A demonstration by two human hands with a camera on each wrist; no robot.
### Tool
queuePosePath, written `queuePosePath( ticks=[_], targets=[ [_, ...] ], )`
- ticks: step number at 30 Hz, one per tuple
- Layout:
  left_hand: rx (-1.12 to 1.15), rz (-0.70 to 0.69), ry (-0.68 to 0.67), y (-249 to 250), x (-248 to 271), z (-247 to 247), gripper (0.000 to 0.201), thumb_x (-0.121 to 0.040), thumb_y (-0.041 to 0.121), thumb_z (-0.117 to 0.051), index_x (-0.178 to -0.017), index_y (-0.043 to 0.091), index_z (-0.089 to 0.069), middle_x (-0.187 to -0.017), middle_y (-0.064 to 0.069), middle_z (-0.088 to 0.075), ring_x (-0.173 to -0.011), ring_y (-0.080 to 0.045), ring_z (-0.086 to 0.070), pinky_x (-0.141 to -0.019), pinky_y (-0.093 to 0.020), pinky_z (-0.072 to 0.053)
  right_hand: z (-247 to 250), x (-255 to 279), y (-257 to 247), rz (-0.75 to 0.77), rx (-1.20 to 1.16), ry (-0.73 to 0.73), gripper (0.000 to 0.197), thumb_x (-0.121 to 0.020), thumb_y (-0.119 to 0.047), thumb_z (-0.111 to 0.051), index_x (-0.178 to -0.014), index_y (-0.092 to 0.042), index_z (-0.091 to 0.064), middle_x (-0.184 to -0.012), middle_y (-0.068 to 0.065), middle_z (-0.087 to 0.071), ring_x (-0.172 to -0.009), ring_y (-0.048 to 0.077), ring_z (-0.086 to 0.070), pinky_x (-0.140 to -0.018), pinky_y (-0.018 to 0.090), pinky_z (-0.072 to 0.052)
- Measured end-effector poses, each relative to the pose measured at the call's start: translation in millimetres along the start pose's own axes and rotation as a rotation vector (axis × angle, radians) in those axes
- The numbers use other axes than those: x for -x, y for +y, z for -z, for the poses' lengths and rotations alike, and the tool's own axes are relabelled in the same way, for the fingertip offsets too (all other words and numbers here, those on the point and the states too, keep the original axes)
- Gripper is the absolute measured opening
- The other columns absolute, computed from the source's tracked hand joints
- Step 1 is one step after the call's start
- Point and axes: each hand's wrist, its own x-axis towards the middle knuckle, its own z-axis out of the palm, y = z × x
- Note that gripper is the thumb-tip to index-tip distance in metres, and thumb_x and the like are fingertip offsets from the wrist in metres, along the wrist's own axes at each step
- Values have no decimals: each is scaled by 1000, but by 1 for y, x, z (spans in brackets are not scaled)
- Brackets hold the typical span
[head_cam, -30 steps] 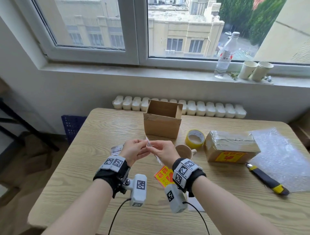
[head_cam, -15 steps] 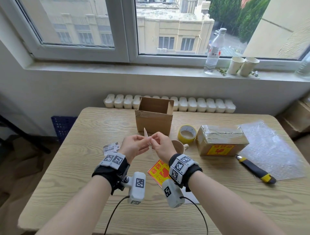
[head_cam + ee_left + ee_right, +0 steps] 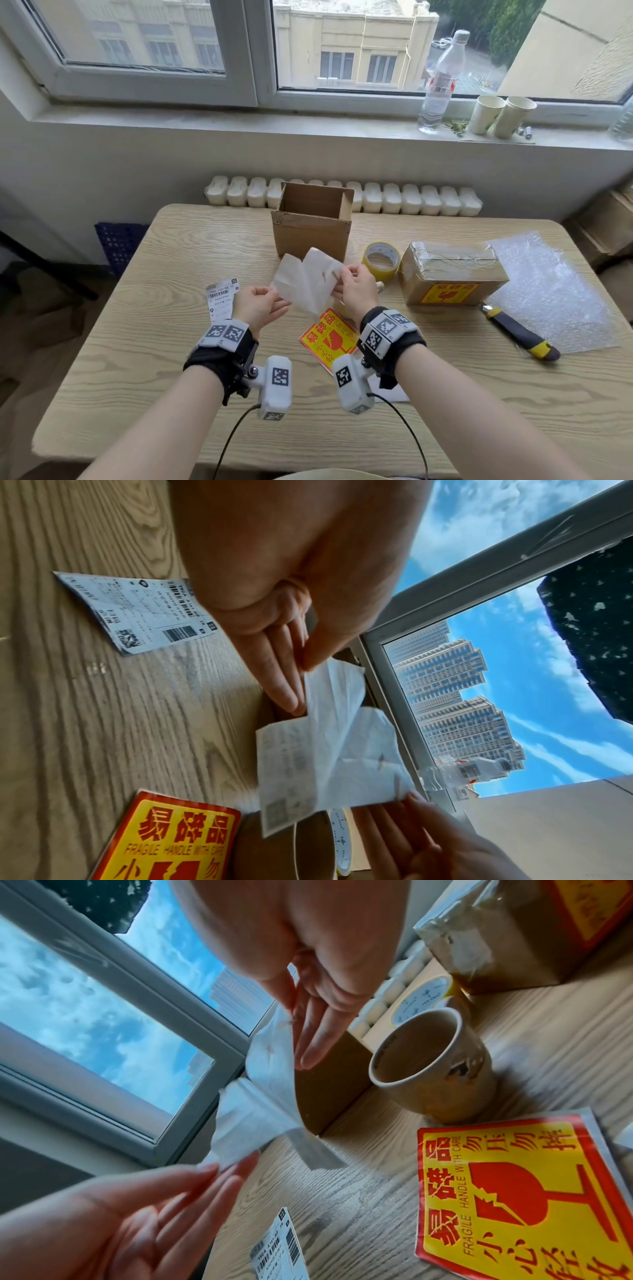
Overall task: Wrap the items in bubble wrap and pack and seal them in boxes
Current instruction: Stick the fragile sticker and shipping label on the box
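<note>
Both hands hold a white paper label [image 3: 305, 284] above the table's middle, and its two leaves are spread apart like an open book. My left hand [image 3: 260, 305] pinches the left leaf between thumb and fingers [image 3: 284, 693]. The right hand [image 3: 356, 284] pinches the right leaf's edge [image 3: 274, 1056]. Behind the paper stands an open cardboard box [image 3: 311, 236]. A sealed, taped box [image 3: 452, 274] with a yellow fragile sticker sits to the right, beside a sheet of bubble wrap [image 3: 548, 291]. A beige cup [image 3: 435, 1066] stands under my right hand.
A yellow tape roll [image 3: 381, 260] lies between the two boxes. A yellow-black utility knife [image 3: 520, 334] rests on the bubble wrap's near edge. A loose fragile sticker [image 3: 329, 339] and a printed barcode label [image 3: 221, 298] lie flat near my wrists. Bottle and paper cups stand on the windowsill.
My hands were close together, pinching a narrow folded strip. They have now drawn apart, and the paper has opened into two wide leaves.
</note>
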Motion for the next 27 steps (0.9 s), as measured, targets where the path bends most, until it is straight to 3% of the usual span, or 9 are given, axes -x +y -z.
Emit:
queuePosePath(
  ticks=[2,5,8,12,17,22,25,27],
  targets=[
    [2,24,24,-4,-3,3,19,-95,-2,-47,-112,-10,-44,-103,-33,-61,-78,-29,-68,-57,-24,-58,4,-3,0,-30,-40,47,13,-99,-14,-43,-87,-14,-48,-105,21,-62,-90,29,-67,-68,35,-59],
    [-23,69,62,-9,-9,8,30,-96,-5,-41,-124,-16,-37,-113,-39,-56,-103,-40,-62,-68,-32,-58,11,-5,-3,-59,-95,73,10,-101,-15,-39,-100,-8,-46,-99,19,-62,-79,25,-66,-58,29,-59],
    [-56,103,96,-14,-16,12,34,-95,-8,-39,-127,-17,-34,-115,-40,-55,-104,-40,-61,-76,-35,-55,19,-8,-6,-64,-119,110,10,-102,-15,-38,-103,-8,-45,-97,15,-62,-79,24,-68,-62,31,-59],
    [-72,121,139,-20,-25,14,36,-94,-13,-33,-130,-17,-30,-121,-44,-47,-115,-47,-54,-90,-41,-47,27,-11,-11,-44,-106,159,10,-102,-14,-37,-105,-7,-44,-99,14,-60,-80,22,-66,-57,25,-58],
    [-77,146,178,-28,-35,18,32,-92,-11,-34,-123,-7,-39,-119,-44,-48,-109,-44,-58,-87,-40,-49,37,-13,-12,6,-23,229,8,-101,-14,-37,-101,-8,-42,-102,15,-57,-86,27,-65,-50,20,-55],
    [-150,171,217,-32,-36,25,34,-88,-11,-41,-121,-9,-43,-105,-39,-57,-96,-40,-65,-85,-41,-53,46,-17,-13,15,-27,219,9,-101,-14,-36,-103,-7,-42,-103,14,-56,-78,21,-64,-48,20,-55],
    [-448,118,216,-32,-32,25,30,-83,1,-56,-111,-5,-48,-99,-26,-63,-77,-32,-67,-81,-44,-56,46,-16,-11,47,69,163,8,-100,-15,-41,-99,-8,-46,-101,14,-59,-81,22,-66,-58,29,-58],
    [-705,39,251,-25,-25,21,30,-80,11,-61,-106,7,-48,-108,-17,-59,-86,-31,-61,-82,-39,-52,44,-15,-10,92,132,150,8,-99,-15,-43,-96,-10,-49,-102,16,-60,-89,28,-67,-66,37,-59]
  ],
)
